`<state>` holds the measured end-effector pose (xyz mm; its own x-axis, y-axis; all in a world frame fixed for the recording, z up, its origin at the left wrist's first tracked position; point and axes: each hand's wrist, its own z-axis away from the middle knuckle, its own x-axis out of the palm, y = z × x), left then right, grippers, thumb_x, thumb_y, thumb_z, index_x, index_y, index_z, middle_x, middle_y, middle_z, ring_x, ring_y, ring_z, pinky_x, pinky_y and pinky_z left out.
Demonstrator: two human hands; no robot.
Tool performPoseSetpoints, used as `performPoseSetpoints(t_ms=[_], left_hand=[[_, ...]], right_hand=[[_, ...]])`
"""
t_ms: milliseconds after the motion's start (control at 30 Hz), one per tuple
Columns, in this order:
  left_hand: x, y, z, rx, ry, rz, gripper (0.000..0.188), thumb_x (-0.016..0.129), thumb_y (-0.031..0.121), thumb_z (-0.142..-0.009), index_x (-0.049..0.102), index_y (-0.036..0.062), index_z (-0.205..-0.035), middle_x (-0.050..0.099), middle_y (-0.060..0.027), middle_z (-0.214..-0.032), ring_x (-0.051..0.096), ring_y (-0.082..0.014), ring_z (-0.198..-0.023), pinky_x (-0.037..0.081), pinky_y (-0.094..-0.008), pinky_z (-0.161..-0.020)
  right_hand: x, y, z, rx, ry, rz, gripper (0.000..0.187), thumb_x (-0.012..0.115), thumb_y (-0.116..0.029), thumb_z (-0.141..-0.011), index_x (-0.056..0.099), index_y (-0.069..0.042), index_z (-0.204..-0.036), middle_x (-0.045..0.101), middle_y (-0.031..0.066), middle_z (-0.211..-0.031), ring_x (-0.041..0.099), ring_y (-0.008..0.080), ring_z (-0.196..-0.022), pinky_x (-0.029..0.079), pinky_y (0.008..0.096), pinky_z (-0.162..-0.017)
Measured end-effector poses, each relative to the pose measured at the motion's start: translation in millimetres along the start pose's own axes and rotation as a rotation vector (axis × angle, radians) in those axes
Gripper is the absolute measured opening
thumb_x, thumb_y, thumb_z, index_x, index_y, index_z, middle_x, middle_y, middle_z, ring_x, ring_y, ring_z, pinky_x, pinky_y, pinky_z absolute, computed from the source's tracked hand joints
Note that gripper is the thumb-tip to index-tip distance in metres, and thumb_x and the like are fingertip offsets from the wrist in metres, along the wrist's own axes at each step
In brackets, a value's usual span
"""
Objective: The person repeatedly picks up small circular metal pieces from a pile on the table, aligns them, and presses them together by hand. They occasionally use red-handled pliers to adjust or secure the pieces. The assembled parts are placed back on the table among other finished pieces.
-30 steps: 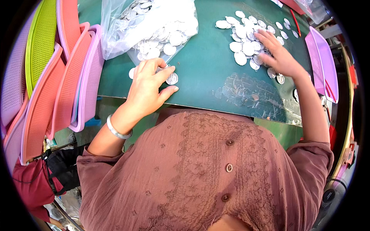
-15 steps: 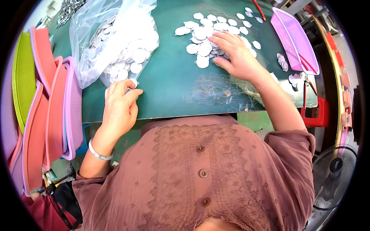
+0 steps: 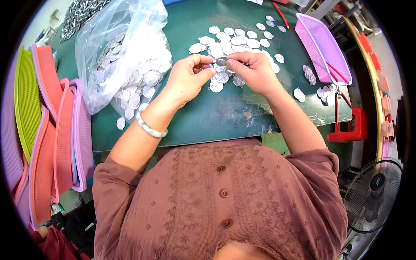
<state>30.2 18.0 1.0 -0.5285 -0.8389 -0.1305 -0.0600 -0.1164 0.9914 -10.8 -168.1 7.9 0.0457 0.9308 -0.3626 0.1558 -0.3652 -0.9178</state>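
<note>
My right hand (image 3: 255, 71) pinches a silver oval medal (image 3: 222, 61) between thumb and forefinger, above a loose pile of similar medals (image 3: 238, 40), many with a small loop at the rim. My left hand (image 3: 186, 80), a bracelet on its wrist, is close beside that medal with fingers curled in toward the thumb. Whatever may be between its fingertips is hidden. To the left, a clear plastic bag (image 3: 93, 82) lies open with a heap of silver medals (image 3: 145, 69) in it. A single medal (image 3: 121, 123) is at the table's front edge.
Stacked plastic baskets (image 3: 43, 130) stand at the left. On the right of the green table (image 3: 190, 125) are a lilac basket (image 3: 323, 47), small medal groups (image 3: 309, 74) and red-handled pliers (image 3: 338, 102). A red stool (image 3: 357, 125) and a fan (image 3: 377, 195) stand beyond.
My left hand has moved from the bag's front edge up and right to the pile. My right hand has drawn back from the pile's middle with a medal pinched in it.
</note>
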Motion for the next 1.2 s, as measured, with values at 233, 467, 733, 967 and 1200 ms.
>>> performPoseSetpoints(t_ms=[233, 467, 733, 967, 1200], left_hand=[[10, 7, -11, -0.017, 0.016, 0.369, 0.012, 0.058, 0.011, -0.082, 0.059, 0.0009, -0.089, 0.059, -0.0028, -0.079, 0.051, -0.0089, -0.071, 0.041, -0.0220, -0.066], [8, 4, -8, 0.057, 0.025, 0.409, 0.012, 0.057, 0.009, -0.083, 0.059, -0.0012, -0.089, 0.058, -0.0027, -0.079, 0.052, -0.0076, -0.070, 0.043, -0.0208, -0.065], [6, -1, -6, 0.118, 0.024, 0.353, 0.012, 0.056, 0.010, -0.084, 0.058, 0.0007, -0.091, 0.059, -0.0021, -0.079, 0.053, -0.0088, -0.071, 0.043, -0.0221, -0.067], [3, -1, -3, 0.172, 0.053, 0.180, 0.012, 0.055, 0.010, -0.084, 0.058, -0.0001, -0.091, 0.058, -0.0015, -0.080, 0.052, -0.0080, -0.072, 0.043, -0.0213, -0.068], [7, 4, 0, 0.116, 0.045, 0.300, 0.012, 0.055, 0.011, -0.084, 0.057, 0.0009, -0.090, 0.058, -0.0012, -0.077, 0.053, -0.0075, -0.068, 0.043, -0.0213, -0.064]], right_hand=[[1, -9, 2, 0.174, -0.044, -0.432, 0.019, 0.054, -0.008, -0.083, 0.056, 0.004, -0.098, 0.063, 0.0081, -0.083, 0.059, 0.0132, -0.077, 0.046, 0.0252, -0.073], [2, -14, 4, 0.165, -0.067, -0.371, 0.019, 0.050, -0.012, -0.086, 0.058, 0.002, -0.096, 0.064, 0.0080, -0.080, 0.058, 0.0112, -0.073, 0.045, 0.0247, -0.072], [7, -11, 6, 0.092, -0.005, -0.312, 0.018, 0.054, -0.010, -0.082, 0.060, 0.003, -0.092, 0.062, 0.0035, -0.075, 0.054, 0.0072, -0.068, 0.044, 0.0214, -0.064], [6, -15, 9, 0.116, -0.014, -0.194, 0.017, 0.055, -0.009, -0.083, 0.060, 0.003, -0.094, 0.062, 0.0042, -0.079, 0.056, 0.0085, -0.074, 0.045, 0.0218, -0.068], [7, -20, 13, 0.146, -0.039, -0.175, 0.016, 0.055, -0.011, -0.082, 0.061, 0.002, -0.089, 0.062, 0.0046, -0.077, 0.055, 0.0085, -0.072, 0.044, 0.0219, -0.066]])
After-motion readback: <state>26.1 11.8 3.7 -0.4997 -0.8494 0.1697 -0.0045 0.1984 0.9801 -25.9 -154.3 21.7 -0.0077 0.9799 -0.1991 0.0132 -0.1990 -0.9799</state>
